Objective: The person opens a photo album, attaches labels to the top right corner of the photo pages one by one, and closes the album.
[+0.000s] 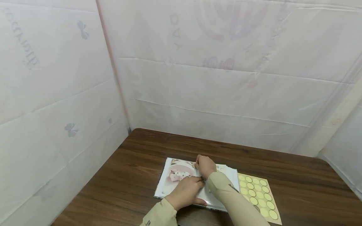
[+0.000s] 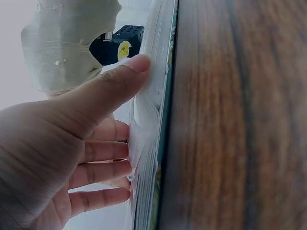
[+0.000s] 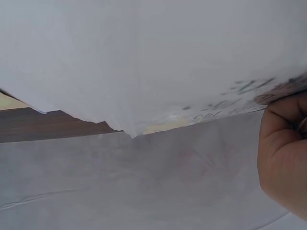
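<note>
White pages (image 1: 210,198) may crease if the spread left hand (image 1: 187,192) slips; the curled right hand's (image 1: 206,166) hold I can't tell.

R hand at lower ctr. of head view hides its own fingertips: R hand (image 1: 205,166), w/ L hand (image 1: 188,190), blocks part of book (image 1: 176,177). R sleeve (image 1: 243,204), cut by btm. edge, covers sticker sheet's (image 1: 258,194) lower L corner. R-wrist view: lettering (image 3: 235,96), mid-R, blurred past reading. L-wrist view: table (image 2: 249,115) grain blurred at R.
</note>
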Available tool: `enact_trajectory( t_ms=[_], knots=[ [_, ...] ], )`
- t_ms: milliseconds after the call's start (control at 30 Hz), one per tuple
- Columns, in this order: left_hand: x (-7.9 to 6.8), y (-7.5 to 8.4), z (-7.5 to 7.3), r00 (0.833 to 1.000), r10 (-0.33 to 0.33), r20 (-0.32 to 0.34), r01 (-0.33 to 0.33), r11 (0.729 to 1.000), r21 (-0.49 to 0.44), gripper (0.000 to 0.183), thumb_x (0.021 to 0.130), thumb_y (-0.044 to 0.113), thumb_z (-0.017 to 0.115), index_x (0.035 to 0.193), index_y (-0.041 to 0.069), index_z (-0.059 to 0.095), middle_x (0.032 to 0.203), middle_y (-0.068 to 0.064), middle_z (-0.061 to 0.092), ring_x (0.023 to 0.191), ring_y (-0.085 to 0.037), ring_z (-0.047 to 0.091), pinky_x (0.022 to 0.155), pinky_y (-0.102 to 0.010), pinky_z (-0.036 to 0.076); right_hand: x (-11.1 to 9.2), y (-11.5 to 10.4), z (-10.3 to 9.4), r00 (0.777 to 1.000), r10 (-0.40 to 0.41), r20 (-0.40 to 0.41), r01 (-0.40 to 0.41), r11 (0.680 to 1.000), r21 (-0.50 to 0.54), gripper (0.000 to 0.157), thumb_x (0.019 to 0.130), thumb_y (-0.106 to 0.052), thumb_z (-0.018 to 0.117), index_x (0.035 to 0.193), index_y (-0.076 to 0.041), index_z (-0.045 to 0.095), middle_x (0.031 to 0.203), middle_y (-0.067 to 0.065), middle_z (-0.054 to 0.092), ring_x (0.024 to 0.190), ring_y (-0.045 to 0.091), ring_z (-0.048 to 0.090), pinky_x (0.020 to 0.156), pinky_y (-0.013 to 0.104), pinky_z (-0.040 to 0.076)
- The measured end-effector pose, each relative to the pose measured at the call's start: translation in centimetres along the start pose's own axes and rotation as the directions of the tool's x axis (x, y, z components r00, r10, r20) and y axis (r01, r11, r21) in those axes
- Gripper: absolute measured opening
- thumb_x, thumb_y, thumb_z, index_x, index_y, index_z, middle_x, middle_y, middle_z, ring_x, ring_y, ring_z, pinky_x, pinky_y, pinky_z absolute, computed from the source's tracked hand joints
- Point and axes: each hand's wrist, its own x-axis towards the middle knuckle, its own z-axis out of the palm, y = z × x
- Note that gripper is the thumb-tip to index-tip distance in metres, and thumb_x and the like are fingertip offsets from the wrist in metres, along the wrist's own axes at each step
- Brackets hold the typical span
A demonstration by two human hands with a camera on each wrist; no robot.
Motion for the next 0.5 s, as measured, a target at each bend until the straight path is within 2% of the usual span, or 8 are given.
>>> enact_trajectory(
  t_ms=[200,500],
  knots=[
    [-0.19,-0.08,-0.08,1.000,-0.004,0.005,0.004,1.000,0.003,0.060,0.065,0.058,0.078,0.105,0.014,0.071,0.113,0.003,0.069,0.101,-0.009,0.064,0.087,-0.022,0.051,-0.23,-0.44,-0.07,1.000,-0.013,-0.004,0.013,1.000,-0.028,0.014,0.090,-0.022,0.066,0.083,-0.012,0.058,0.075,0.001,0.063,0.063,0.014,0.053,0.054,0.031,0.047],
    [-0.40,-0.11,-0.11,0.998,-0.037,0.047,0.037,0.999,-0.007,0.064,0.066,0.058,0.076,0.112,0.014,0.069,0.119,0.002,0.067,0.108,-0.010,0.063,0.092,-0.024,0.050,-0.51,-0.57,-0.04,0.999,-0.033,-0.015,0.033,0.999,-0.002,0.017,0.089,-0.023,0.067,0.081,-0.013,0.057,0.073,0.000,0.061,0.060,0.013,0.052,0.052,0.029,0.044]
  ],
)
